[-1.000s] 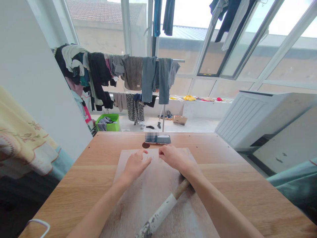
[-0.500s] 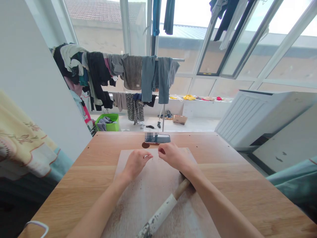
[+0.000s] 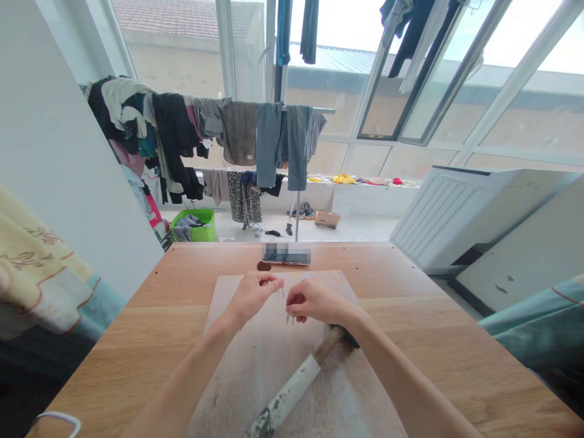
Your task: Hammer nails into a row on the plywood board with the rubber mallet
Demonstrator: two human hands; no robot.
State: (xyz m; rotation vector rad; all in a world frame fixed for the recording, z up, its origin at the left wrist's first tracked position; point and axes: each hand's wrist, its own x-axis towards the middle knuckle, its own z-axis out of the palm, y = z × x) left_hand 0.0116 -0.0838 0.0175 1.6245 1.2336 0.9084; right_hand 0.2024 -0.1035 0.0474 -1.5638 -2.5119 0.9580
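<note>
My left hand is closed in a pinch above the board, with a thin nail pointing down from its fingertips. Close beside it, my right hand has its fingers curled in, and thin nails stick out below the fingertips. Both hands are over the far part of a pale wooden board. A hammer lies slantwise on the board, its handle wrapped in worn white material. Its dark head is partly hidden by my right forearm. Small dark specks dot the board.
The board rests on a wooden table. Beyond it a phone lies near a dark round spot. A white cable is at the near left corner. Behind stand a laundry rack, a green basket and a white appliance.
My right hand has come lower and nearer to me, turning so nails show beneath its fingers. My left hand has shifted slightly, with its nail now plainer. The view has swung a little right.
</note>
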